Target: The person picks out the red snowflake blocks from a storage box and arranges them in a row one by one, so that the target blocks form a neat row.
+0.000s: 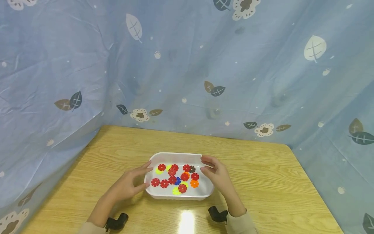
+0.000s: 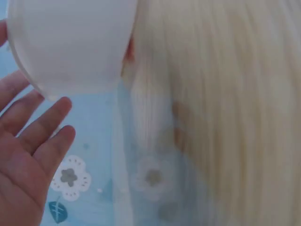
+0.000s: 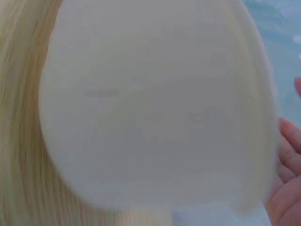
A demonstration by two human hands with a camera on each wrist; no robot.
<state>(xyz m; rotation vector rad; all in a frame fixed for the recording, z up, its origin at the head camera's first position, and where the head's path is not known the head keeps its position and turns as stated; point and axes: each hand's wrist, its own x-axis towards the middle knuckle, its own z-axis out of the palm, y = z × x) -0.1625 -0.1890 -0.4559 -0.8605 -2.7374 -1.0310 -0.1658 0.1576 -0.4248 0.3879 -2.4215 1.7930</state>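
Note:
In the head view, a white rectangular plastic tray point(image 1: 163, 197) with rounded corners stands at the middle of the wooden table. Inside it lie several small notched plastic discs, mostly red ones point(image 1: 164, 183), plus yellow, orange point(image 1: 194, 183), blue point(image 1: 177, 181) and one dark disc point(image 1: 192, 169). My left hand point(image 1: 127, 184) is at the tray's left side, fingers spread and fairly straight, tips at the rim. At the right end my right hand point(image 1: 218, 175) has its lightly bent fingers over the rim. Both wrist views show the tray's outer wall point(image 3: 155, 113) close up, blurred, with fingers beside its rim.
The wooden table point(image 1: 263, 182) extends around the tray on all sides. A blue curtain point(image 1: 181, 65) with leaf and flower prints hangs behind and at both sides. Black wrist-worn devices point(image 1: 117, 222) sit under both wrists. Light glares on the table's front point(image 1: 186, 221).

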